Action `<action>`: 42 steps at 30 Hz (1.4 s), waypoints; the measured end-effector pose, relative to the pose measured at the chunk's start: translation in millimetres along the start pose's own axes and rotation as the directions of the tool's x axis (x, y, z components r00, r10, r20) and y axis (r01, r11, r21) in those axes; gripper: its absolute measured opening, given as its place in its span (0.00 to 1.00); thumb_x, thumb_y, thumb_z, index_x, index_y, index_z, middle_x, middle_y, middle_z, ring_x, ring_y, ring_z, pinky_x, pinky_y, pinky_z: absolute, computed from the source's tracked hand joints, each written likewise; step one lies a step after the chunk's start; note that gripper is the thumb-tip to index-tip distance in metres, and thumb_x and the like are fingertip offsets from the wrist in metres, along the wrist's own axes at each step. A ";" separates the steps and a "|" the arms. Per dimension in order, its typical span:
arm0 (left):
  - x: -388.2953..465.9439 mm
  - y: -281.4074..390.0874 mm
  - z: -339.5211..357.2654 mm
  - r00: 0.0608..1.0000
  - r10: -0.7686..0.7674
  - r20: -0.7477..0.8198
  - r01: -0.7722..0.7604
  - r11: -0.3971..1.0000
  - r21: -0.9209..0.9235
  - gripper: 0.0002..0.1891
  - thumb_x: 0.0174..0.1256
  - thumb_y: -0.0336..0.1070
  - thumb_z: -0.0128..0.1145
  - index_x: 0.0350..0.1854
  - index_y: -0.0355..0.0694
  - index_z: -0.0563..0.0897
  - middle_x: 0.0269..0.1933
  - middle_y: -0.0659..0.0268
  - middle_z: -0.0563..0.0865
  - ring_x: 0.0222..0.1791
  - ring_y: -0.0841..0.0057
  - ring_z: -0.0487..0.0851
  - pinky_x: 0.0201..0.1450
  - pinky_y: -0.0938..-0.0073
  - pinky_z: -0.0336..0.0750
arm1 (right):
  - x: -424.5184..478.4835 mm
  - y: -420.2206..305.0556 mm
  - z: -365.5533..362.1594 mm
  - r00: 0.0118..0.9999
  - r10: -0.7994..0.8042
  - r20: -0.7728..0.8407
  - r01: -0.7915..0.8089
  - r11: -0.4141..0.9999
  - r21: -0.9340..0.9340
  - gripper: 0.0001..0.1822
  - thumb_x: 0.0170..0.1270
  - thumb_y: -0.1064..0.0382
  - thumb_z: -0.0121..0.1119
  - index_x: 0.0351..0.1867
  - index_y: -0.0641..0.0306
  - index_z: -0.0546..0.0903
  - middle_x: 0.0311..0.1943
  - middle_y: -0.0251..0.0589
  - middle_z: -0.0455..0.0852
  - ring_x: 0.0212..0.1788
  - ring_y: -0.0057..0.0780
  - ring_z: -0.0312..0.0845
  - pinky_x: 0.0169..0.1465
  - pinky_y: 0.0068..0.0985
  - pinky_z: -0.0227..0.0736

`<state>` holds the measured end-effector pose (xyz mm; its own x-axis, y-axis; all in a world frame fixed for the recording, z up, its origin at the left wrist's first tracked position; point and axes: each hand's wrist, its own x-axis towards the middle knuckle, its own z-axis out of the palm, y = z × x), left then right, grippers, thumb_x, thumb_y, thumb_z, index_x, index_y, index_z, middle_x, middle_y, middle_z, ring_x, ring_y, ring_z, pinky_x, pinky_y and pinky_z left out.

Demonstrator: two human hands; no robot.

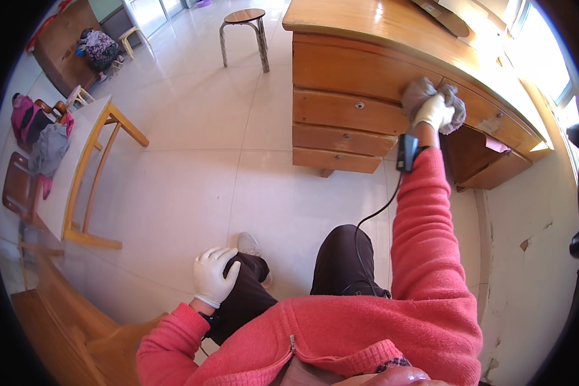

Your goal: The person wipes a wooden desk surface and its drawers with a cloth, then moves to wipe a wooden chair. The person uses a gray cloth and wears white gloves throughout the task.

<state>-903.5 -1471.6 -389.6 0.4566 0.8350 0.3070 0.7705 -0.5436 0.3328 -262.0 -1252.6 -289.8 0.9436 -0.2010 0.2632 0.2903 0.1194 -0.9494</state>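
My right hand (434, 113), in a white glove, grips a grey cloth (419, 95) and presses it on the drawer fronts of a wooden desk (347, 62), near the seam between two drawers. Part of the cloth bunches out on both sides of the hand. A small dark device with a black cable is strapped at my right wrist. My left hand (214, 277), gloved too, rests on my left knee with its fingers spread and holds nothing.
A round stool (244, 17) stands left of the desk. A white table (60, 178) with wooden legs is at the left, clothes on a chair beside it. Another person (98, 48) crouches by a brown panel far back. A wall (526, 251) with peeling paint lies at the right.
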 end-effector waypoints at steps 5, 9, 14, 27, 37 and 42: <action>-0.1 5.7 1.3 0.999 0.015 -0.031 -0.015 1.000 0.011 0.13 0.67 0.41 0.70 0.51 0.43 0.92 0.51 0.62 0.94 0.56 0.58 0.87 0.64 0.53 0.79 | -96.7 -25.2 -7.0 0.887 -0.391 0.247 0.374 0.920 0.113 0.16 0.69 0.62 0.68 0.51 0.75 0.88 0.47 0.60 0.94 0.52 0.54 0.90 0.62 0.41 0.80; -7.2 -1.4 -0.6 1.000 -0.017 -0.014 0.017 1.000 -0.003 0.13 0.67 0.41 0.69 0.50 0.43 0.92 0.51 0.62 0.94 0.56 0.58 0.87 0.65 0.52 0.78 | -86.2 -44.6 -15.4 0.902 -0.214 0.374 -0.038 0.825 0.564 0.17 0.76 0.64 0.67 0.61 0.68 0.86 0.54 0.40 0.90 0.54 0.31 0.85 0.62 0.29 0.79; -11.2 -8.8 -1.8 0.999 -0.042 -0.003 0.042 0.999 0.003 0.14 0.68 0.42 0.69 0.51 0.43 0.92 0.51 0.62 0.94 0.56 0.58 0.87 0.65 0.53 0.78 | -98.2 -69.0 11.5 0.923 -0.340 0.181 0.254 0.890 0.379 0.13 0.72 0.63 0.69 0.48 0.73 0.89 0.43 0.46 0.95 0.46 0.29 0.87 0.54 0.30 0.82; -11.7 -4.9 -5.6 0.999 -0.050 0.008 0.050 0.999 0.006 0.14 0.69 0.42 0.68 0.53 0.44 0.91 0.52 0.63 0.93 0.57 0.59 0.87 0.66 0.54 0.76 | -277.0 -85.6 13.9 -0.007 -0.675 0.738 0.856 0.377 0.353 0.22 0.57 0.65 0.69 0.54 0.44 0.92 0.48 0.44 0.90 0.48 0.53 0.85 0.52 0.49 0.82; -17.9 -13.2 -6.9 0.998 -0.035 -0.054 0.034 0.999 -0.026 0.13 0.68 0.40 0.69 0.51 0.43 0.92 0.51 0.60 0.94 0.56 0.56 0.89 0.64 0.53 0.80 | -122.9 -42.5 -22.0 0.356 -0.734 0.578 0.870 0.487 0.082 0.17 0.58 0.63 0.72 0.51 0.51 0.93 0.46 0.50 0.92 0.52 0.57 0.88 0.57 0.49 0.83; -19.0 -17.2 -9.1 0.998 -0.029 -0.048 0.027 0.999 -0.029 0.13 0.68 0.40 0.70 0.51 0.44 0.92 0.51 0.61 0.94 0.56 0.57 0.88 0.64 0.53 0.80 | -81.2 -16.2 -22.7 0.775 -0.520 0.359 0.561 0.827 -0.014 0.20 0.63 0.59 0.75 0.54 0.67 0.89 0.51 0.57 0.90 0.53 0.56 0.87 0.64 0.44 0.79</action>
<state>-929.5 -1478.8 -393.0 0.4124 0.8453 0.3397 0.7693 -0.5228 0.3671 -346.9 -1260.2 -299.7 0.6376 0.1312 0.7592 0.7678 -0.0272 -0.6401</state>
